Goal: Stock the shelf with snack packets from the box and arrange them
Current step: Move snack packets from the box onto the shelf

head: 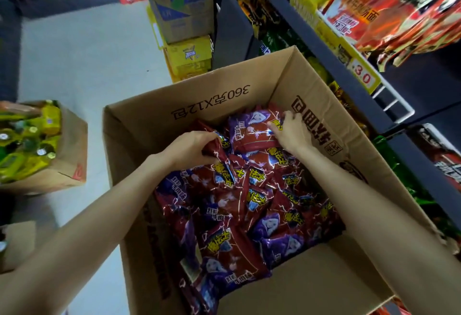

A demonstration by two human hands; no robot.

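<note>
A large open cardboard box [139, 125] stands on the floor beside the shelf [324, 47], holding several red and purple snack packets [239, 205]. My left hand [189, 150] is inside the box near its far side and grips the corner of one red packet [215, 150]. My right hand [291, 132] reaches further in, fingers curled over the edge of a red and purple packet [252, 132] lying against the far wall. Both forearms stretch down into the box.
The dark shelf on the right carries red noodle packets [389, 15] behind a white wire rail [396, 112] with a yellow price tag [361, 75]. Stacked cartons [179, 2] stand ahead. A smaller box of green bottles [32, 145] sits on the pale floor at left.
</note>
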